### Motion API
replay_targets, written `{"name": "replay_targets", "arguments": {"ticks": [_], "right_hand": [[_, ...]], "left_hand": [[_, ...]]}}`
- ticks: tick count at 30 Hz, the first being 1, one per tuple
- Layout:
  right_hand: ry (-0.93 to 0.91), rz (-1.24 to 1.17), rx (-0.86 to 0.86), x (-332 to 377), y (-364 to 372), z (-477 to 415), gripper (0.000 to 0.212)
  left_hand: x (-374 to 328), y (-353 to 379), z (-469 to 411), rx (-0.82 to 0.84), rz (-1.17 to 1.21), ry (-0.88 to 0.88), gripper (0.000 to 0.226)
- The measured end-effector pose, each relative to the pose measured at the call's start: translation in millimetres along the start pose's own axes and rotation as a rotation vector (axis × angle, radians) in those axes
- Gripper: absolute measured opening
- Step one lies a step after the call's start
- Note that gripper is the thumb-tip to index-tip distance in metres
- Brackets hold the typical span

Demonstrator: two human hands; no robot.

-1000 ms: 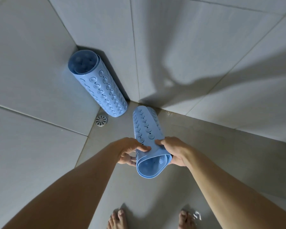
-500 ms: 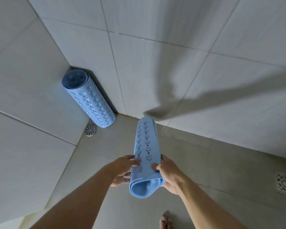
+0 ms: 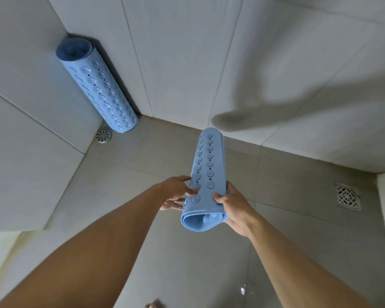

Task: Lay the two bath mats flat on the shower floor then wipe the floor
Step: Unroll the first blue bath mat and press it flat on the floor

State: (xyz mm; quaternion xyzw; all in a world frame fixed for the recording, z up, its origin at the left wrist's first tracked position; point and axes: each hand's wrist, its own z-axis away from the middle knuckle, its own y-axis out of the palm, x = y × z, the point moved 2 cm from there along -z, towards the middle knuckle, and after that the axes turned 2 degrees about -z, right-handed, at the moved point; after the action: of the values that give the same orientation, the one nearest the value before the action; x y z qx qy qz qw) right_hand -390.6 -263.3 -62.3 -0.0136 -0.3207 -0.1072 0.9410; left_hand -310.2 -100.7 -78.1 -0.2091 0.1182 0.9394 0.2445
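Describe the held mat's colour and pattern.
The held mat is light blue, with rows of round suction cups; head view.

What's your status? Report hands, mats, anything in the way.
Left hand and right hand both grip one rolled mat at its near end. Second mat rolled, standing in the corner beside the round drain. Neither laid flat; no obstruction visible.

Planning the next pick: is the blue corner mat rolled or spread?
Rolled. The blue rubber suction-cup mat stands as a tube, leaning into the wall corner.
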Motion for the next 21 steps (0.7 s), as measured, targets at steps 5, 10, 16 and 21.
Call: {"name": "replay_targets", "arguments": {"ticks": [5,10,16,21], "right_hand": [[-0.118,0.1,-0.035,-51,-31,-30,0.042],[-0.158,0.042,-0.036,-101,-55,-71,0.041],[-0.244,0.034,-0.077,-151,-57,-114,0.057],[-0.334,0.175,-0.056,-180,-52,-138,0.086]], "left_hand": [[30,31,-44,-0.011,-0.078,0.027,0.086],[58,41,-96,-0.007,-0.18,0.061,0.096],[93,45,-155,-0.133,-0.295,0.165,0.094],[118,47,-181,-0.198,-0.363,0.257,0.088]]}}
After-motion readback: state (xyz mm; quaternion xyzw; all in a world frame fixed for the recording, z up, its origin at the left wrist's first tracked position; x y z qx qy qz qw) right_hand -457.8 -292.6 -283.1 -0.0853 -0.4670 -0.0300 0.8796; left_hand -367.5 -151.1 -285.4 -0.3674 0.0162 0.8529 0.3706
